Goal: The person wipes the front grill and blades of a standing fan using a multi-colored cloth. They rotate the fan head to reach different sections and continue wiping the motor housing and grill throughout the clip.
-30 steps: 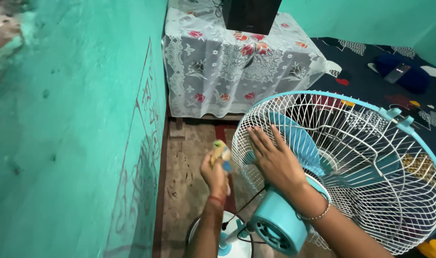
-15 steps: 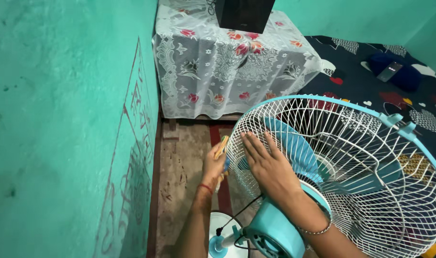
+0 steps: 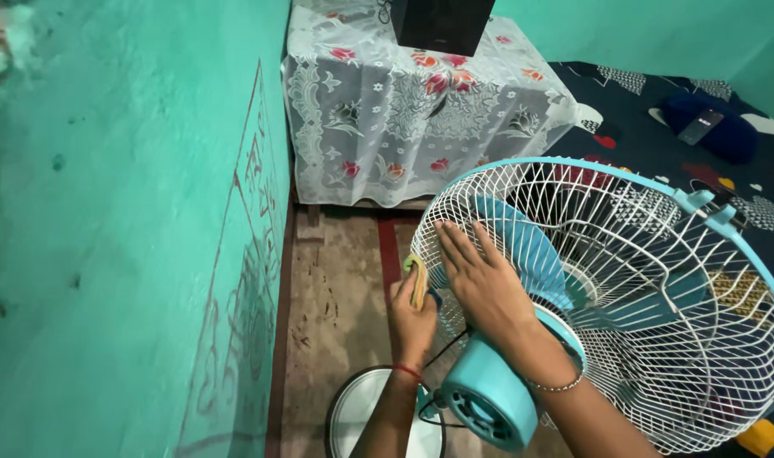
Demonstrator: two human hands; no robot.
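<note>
A small yellow-green cloth (image 3: 417,280) is pinched in the left hand (image 3: 414,315) against the left edge of the white wire fan guard (image 3: 658,339), on whose near left side the right hand (image 3: 487,284) is pressed flat, fingers spread.

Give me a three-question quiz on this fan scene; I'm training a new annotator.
1. True or false: the right hand lies flat on the fan grille.
2. What does the left hand hold: A a cloth pad, B a screwdriver, C a cup?
3. What colour is the fan's motor housing?

Key: 1 true. 2 A, a yellowish cloth pad at the grille's left edge. 3 light blue.
</note>
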